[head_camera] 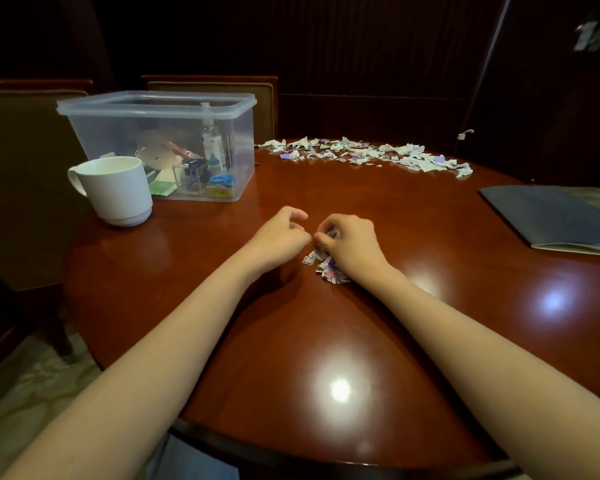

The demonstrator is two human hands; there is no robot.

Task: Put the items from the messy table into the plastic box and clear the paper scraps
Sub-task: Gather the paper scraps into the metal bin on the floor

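Note:
A clear plastic box (84, 133) stands open at the back left of the round wooden table (291, 341); a spray bottle, blue scissors and other small items lie inside. A long spread of torn paper scraps (364, 154) runs along the far edge. A small pile of scraps (326, 266) lies mid-table under my right hand (350, 242), whose fingers are curled around some of them. My left hand (281, 233) sits just left of it, fingers loosely bent, its fingertips at the pile's left side.
A white mug (115, 190) stands in front of the box at the left. A dark grey folder (551, 220) lies at the table's right edge. Upholstered chairs (215, 88) stand behind the table.

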